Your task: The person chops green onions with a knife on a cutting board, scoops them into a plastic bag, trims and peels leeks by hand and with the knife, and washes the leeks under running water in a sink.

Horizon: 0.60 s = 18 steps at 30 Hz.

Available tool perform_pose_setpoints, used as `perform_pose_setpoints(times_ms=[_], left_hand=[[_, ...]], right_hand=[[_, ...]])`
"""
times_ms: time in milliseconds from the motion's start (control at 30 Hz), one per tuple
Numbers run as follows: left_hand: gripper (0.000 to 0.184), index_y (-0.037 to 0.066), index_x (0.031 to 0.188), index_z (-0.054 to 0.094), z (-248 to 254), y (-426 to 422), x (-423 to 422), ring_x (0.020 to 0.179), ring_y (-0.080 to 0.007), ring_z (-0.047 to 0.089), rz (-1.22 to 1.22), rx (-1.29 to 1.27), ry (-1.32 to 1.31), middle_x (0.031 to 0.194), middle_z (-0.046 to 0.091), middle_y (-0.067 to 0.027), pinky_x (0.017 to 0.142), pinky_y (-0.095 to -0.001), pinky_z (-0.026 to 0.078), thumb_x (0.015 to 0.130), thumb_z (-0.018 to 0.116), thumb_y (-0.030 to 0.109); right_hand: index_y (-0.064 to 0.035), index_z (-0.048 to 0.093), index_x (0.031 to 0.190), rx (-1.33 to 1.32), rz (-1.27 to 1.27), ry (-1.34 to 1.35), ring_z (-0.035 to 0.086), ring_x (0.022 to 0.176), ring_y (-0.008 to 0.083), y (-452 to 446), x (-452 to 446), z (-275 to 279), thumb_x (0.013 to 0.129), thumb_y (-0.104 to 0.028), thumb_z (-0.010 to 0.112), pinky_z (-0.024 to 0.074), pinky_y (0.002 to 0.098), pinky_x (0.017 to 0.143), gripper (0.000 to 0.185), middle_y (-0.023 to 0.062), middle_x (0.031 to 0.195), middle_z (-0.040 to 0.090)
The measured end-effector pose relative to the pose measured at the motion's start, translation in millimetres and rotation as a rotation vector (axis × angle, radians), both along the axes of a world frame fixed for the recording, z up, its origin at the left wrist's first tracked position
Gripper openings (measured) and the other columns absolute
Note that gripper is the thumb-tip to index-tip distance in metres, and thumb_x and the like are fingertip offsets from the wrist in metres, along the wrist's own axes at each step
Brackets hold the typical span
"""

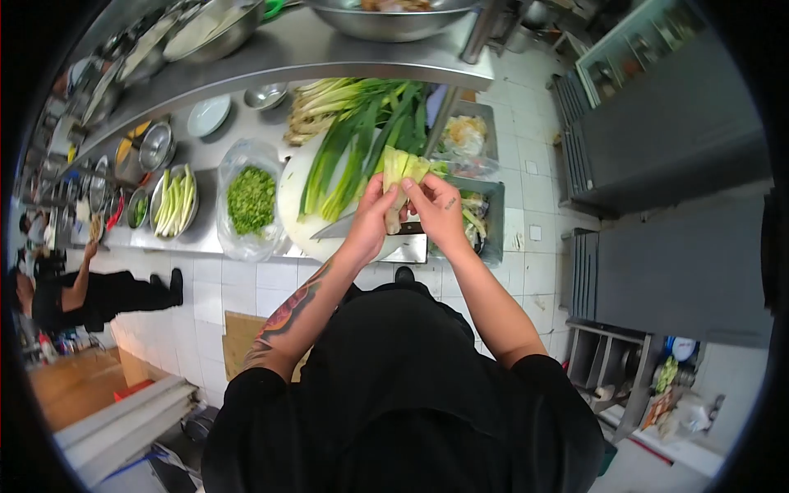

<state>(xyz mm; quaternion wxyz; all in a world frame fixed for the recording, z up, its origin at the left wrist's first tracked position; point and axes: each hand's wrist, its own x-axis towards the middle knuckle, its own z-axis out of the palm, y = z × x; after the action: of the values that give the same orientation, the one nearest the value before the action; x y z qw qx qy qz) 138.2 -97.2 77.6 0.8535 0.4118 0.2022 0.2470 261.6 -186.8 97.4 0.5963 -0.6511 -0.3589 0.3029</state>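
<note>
A pale green and white vegetable piece (396, 182) is held between both hands above the cutting board's right edge. My left hand (374, 215) has its fingers closed round its left side. My right hand (436, 215) pinches it from the right. Below the hands a knife (409, 229) with a dark handle lies with its blade on the round white board (292, 191). Long green onions (349, 160) lie on the board to the left of the hands, with a bundle of leeks or onions (316, 107) behind them.
Chopped greens (251, 200) fill a plastic-lined container on the left, beside a bowl of cut stalks (175, 203). Bins with scraps (493, 215) stand on the right. A steel shelf (329, 51) overhangs the counter. Another person (99, 296) stands at far left.
</note>
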Motion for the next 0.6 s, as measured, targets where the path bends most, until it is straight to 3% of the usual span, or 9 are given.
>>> perform_pose_setpoints(times_ms=[67,133,200,300,367,433,500,533,600], left_hand=[[0.026,0.011,0.135,0.05,8,-7,21,0.106,-0.0173,0.062,0.005,-0.084,-0.038,0.123,0.061,-0.005,0.09,-0.0384,0.053,0.112,0.048,0.023],[0.026,0.011,0.135,0.05,3,-8,38,0.11,-0.0218,0.063,-0.037,-0.262,-0.152,0.122,0.062,-0.0056,0.097,-0.0447,0.053,0.112,0.048,0.023],[0.024,0.012,0.133,0.051,-3,-14,55,0.107,-0.0237,0.063,0.017,-0.282,-0.125,0.117,0.061,-0.005,0.098,-0.0464,0.053,0.112,0.049,0.024],[0.021,0.016,0.126,0.054,-19,-11,65,0.098,-0.0222,0.061,-0.053,-0.502,-0.384,0.107,0.059,-0.0048,0.096,-0.0501,0.055,0.11,0.054,0.03],[0.02,0.017,0.124,0.054,-9,-14,71,0.096,-0.0222,0.061,-0.019,-0.541,-0.319,0.106,0.06,-0.0043,0.096,-0.0504,0.055,0.11,0.054,0.032],[0.019,0.02,0.123,0.053,-17,-24,84,0.095,-0.0228,0.061,0.015,-0.662,-0.189,0.102,0.06,-0.0034,0.095,-0.0525,0.055,0.111,0.051,0.035],[0.018,0.019,0.124,0.053,-39,-54,112,0.091,-0.0234,0.063,0.071,-0.777,-0.082,0.099,0.061,-0.0057,0.091,-0.0525,0.056,0.112,0.046,0.031],[0.018,0.018,0.123,0.053,-38,-66,131,0.087,-0.0232,0.063,0.131,-0.781,0.013,0.097,0.06,-0.0065,0.09,-0.0522,0.056,0.112,0.043,0.028],[0.019,0.017,0.123,0.054,-41,-78,155,0.085,-0.023,0.062,0.119,-0.755,0.064,0.095,0.06,-0.0066,0.09,-0.0516,0.056,0.112,0.045,0.03]], right_hand=[[0.0005,0.069,0.095,0.162,-0.155,0.231,0.061,0.064,0.0079,-7,10,-4,0.103,-0.017,0.069,0.0502,0.0257,0.061,0.019,0.002,0.077,0.067],[0.0007,0.07,0.095,0.198,-0.187,0.223,0.062,0.065,0.0087,-25,21,1,0.106,-0.018,0.065,0.0521,0.0258,0.061,0.022,0.003,0.077,0.067],[0.0009,0.069,0.098,0.232,-0.315,0.175,0.062,0.064,0.009,-48,35,-2,0.108,-0.02,0.061,0.0529,0.0264,0.061,0.025,0.0041,0.077,0.068],[0.0002,0.065,0.106,0.308,-0.511,0.225,0.064,0.069,0.0112,-85,85,-24,0.111,-0.025,0.056,0.0566,0.0295,0.064,0.028,0.0053,0.083,0.067],[0.0004,0.064,0.108,0.302,-0.535,0.25,0.066,0.073,0.0127,-93,116,-56,0.112,-0.027,0.054,0.0585,0.0315,0.067,0.03,0.0067,0.089,0.068],[0.0012,0.063,0.114,-0.052,-0.566,0.411,0.069,0.092,0.0212,-92,130,-78,0.114,-0.036,0.047,0.0616,0.0402,0.08,0.04,0.0116,0.109,0.07],[-0.0031,0.056,0.132,0.051,-0.432,1.016,0.067,0.113,0.0327,-91,115,-102,0.114,-0.045,0.04,0.0588,0.0532,0.093,0.048,0.0161,0.132,0.066],[-0.0043,0.054,0.133,0.131,-0.382,1.196,0.068,0.107,0.0279,-84,104,-103,0.114,-0.042,0.041,0.0587,0.0514,0.088,0.044,0.0145,0.132,0.065],[-0.0042,0.059,0.121,0.193,-0.627,1.095,0.067,0.102,0.0216,-73,88,-117,0.115,-0.037,0.041,0.0581,0.0465,0.083,0.038,0.0107,0.117,0.069]])
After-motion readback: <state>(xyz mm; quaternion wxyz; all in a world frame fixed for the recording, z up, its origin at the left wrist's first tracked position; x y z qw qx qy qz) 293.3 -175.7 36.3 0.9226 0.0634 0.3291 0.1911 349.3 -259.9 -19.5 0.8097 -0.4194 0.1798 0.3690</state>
